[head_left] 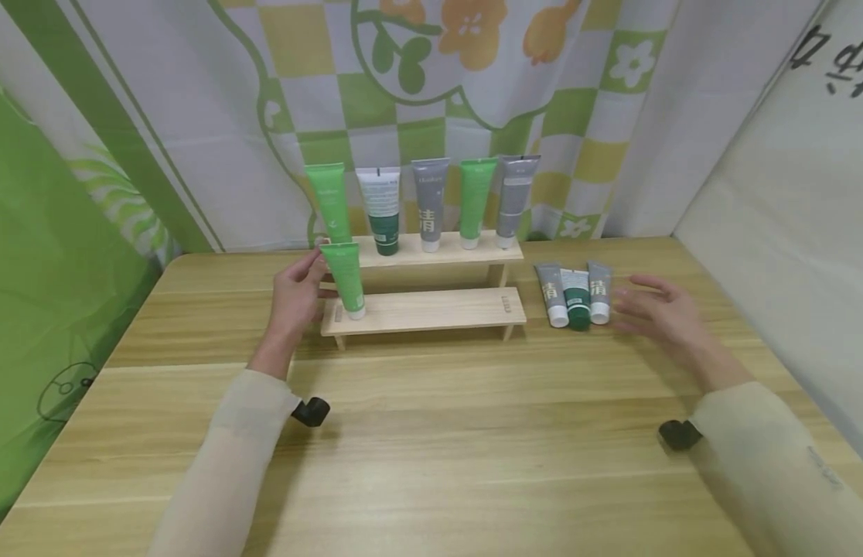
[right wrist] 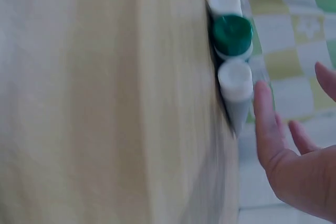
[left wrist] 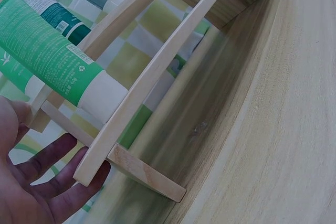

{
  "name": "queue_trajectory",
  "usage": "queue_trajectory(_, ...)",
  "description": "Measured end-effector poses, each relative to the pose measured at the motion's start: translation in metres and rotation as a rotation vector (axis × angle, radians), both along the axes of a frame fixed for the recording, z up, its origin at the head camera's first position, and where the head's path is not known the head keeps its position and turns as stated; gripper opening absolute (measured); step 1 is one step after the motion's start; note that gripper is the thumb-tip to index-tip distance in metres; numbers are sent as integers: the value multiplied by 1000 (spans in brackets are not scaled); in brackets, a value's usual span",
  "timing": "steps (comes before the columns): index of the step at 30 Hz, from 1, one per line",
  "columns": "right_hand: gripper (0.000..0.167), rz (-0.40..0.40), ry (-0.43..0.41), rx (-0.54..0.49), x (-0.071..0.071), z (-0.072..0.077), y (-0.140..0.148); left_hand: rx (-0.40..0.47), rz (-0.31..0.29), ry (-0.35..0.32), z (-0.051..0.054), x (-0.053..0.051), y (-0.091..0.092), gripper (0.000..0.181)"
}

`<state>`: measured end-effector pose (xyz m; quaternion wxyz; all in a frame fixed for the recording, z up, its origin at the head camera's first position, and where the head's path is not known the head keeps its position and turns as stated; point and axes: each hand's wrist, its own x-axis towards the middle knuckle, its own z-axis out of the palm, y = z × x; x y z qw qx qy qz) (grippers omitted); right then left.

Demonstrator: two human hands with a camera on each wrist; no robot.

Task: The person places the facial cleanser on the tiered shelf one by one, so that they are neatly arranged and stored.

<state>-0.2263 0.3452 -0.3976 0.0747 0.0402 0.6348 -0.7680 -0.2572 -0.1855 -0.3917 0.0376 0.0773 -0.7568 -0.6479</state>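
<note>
A green tube (head_left: 346, 280) stands cap down at the left end of the lower wooden shelf (head_left: 438, 311). My left hand (head_left: 297, 292) is beside that end with fingers spread; in the left wrist view the hand (left wrist: 39, 177) has its fingertips at the shelf's end, and whether they touch is unclear. Three tubes lie side by side on the table to the right: a grey one (head_left: 551, 294), a white and green one (head_left: 577, 300) and another grey one (head_left: 599, 292). My right hand (head_left: 657, 313), blurred, hovers just right of them, fingers extended and holding nothing.
On the upper shelf (head_left: 445, 255) several tubes stand cap down in a row: green (head_left: 330, 203), white and green (head_left: 381, 209), grey (head_left: 430, 203), green (head_left: 476, 203) and grey (head_left: 517, 201). A patterned curtain (head_left: 431, 116) hangs behind the wooden table (head_left: 431, 441).
</note>
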Motion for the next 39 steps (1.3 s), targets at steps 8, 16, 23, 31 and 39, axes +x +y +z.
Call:
queue_trajectory(8, 90, 139, -200, 179, -23, 8, 19, -27, -11, 5, 0, 1, -1, 48)
queue_trajectory(16, 89, 224, -279, 282, -40, 16, 13, -24, -22, 7, 1, 2, -1, 45)
queue_trajectory(23, 86, 233, -274, 385, -49, 16, 5, -17, -21, 9, 2, 3, 0, 45)
queue_trajectory(31, 82, 224, -305, 512, -59, 14, -3, -18, -20, 41, 1, 2, 0, 45)
queue_trajectory(39, 80, 221, -331, 636, -62, 18, -9, -24, -19, 26, -1, 2, -1, 47)
